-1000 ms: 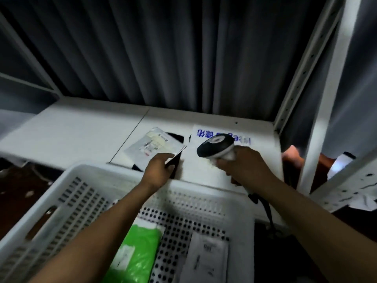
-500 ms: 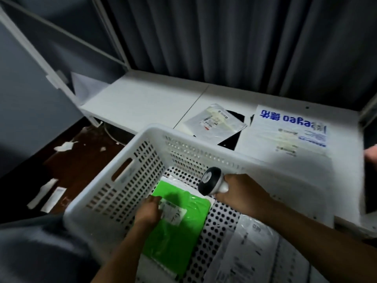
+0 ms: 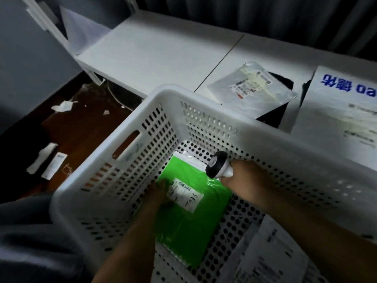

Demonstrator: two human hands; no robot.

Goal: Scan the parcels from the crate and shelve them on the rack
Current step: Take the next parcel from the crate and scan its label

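Nearest, inside the white crate (image 3: pixel 142 160), the left hand (image 3: pixel 158 193) is gripping the green parcel (image 3: pixel 189 221), its fingers curled over the parcel's left edge just beside the white label (image 3: pixel 184 193). The green parcel is lying flat on the crate's perforated bottom. To its right, a white parcel (image 3: pixel 275 252) is lying in the crate's lower right corner, partly hidden under the right forearm. The right hand (image 3: pixel 244 180) is clamping round the handle of the scanner (image 3: pixel 216 167), whose dark head is hanging just above the green parcel's upper right corner and pointing down towards it. Beyond the crate, the rack shelf (image 3: pixel 163 54) is carrying a grey parcel (image 3: pixel 253 86), which is resting on a black parcel (image 3: pixel 279 113), and just beside them a large white parcel (image 3: pixel 336 111) with blue print. Paper scraps (image 3: pixel 63 105) are lying on the brown floor (image 3: pixel 85 129) to the left. A dark curtain (image 3: pixel 265 13) is hanging behind the rack.
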